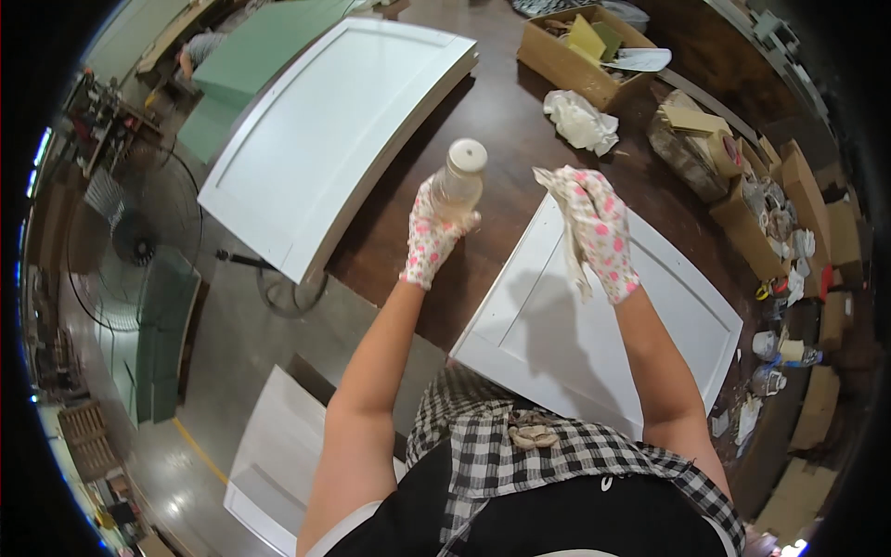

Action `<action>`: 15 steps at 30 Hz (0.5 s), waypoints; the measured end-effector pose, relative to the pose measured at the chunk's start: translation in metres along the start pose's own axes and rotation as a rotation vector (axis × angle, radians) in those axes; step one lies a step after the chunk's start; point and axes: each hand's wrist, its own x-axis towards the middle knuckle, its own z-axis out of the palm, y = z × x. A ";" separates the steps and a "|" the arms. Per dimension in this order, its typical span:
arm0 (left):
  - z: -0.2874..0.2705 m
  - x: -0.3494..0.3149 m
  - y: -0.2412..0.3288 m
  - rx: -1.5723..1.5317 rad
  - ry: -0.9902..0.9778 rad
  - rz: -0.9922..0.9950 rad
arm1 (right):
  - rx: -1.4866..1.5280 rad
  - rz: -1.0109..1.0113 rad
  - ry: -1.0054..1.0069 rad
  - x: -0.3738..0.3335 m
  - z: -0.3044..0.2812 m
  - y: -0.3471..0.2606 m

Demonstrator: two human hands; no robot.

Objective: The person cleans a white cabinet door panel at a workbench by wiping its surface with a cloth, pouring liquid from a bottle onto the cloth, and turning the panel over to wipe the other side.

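Both of my hands wear white gloves with pink spots. My left hand (432,234) is wrapped round a clear plastic bottle (461,181) with a white cap, held up over the brown table (501,121). In my right hand (601,227) is a crumpled off-white rag (571,246), part of which hangs below the fingers. Under that hand lies a white panel (677,306) with a recessed middle, my arm's shadow falling across it. Left of the bottle is a stack of similar white panels (343,111).
At the back stands a cardboard box (538,56) of odds and ends, a crumpled white cloth (581,121) before it. Open boxes (752,223) and scraps line the right side. A black fan (135,241) stands left, with another white panel (269,455) low beside me. Someone (200,51) bends far left.
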 end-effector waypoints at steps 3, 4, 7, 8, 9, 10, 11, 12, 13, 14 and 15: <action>-0.021 0.002 -0.024 0.003 0.072 -0.059 | -0.040 0.257 -0.115 -0.033 0.004 0.010; -0.023 -0.003 -0.025 0.002 0.094 -0.080 | -0.019 0.245 -0.145 -0.041 0.006 0.011; -0.022 -0.032 0.000 0.311 0.121 -0.067 | -0.181 0.070 -0.311 -0.049 -0.011 -0.005; -0.026 -0.054 0.014 0.365 0.110 -0.081 | -0.180 0.078 -0.320 -0.051 -0.012 -0.009; -0.031 -0.083 0.030 0.324 0.067 -0.147 | -0.280 -0.029 -0.406 -0.054 -0.007 -0.013; -0.033 -0.113 0.035 0.276 0.013 -0.139 | -0.375 -0.146 -0.491 -0.057 0.002 -0.018; -0.028 -0.141 0.037 0.453 -0.061 -0.105 | -0.499 -0.322 -0.583 -0.062 0.015 -0.020; -0.017 -0.163 0.039 0.485 -0.111 -0.068 | -0.504 -0.322 -0.587 -0.074 0.026 -0.022; -0.008 -0.181 0.035 0.499 -0.090 -0.125 | -0.438 -0.357 -0.691 -0.089 0.043 -0.023; -0.001 -0.191 0.030 0.505 -0.071 -0.178 | -0.379 -0.391 -0.792 -0.096 0.053 -0.024; 0.001 -0.196 0.030 0.507 -0.069 -0.183 | -0.375 -0.390 -0.797 -0.096 0.056 -0.024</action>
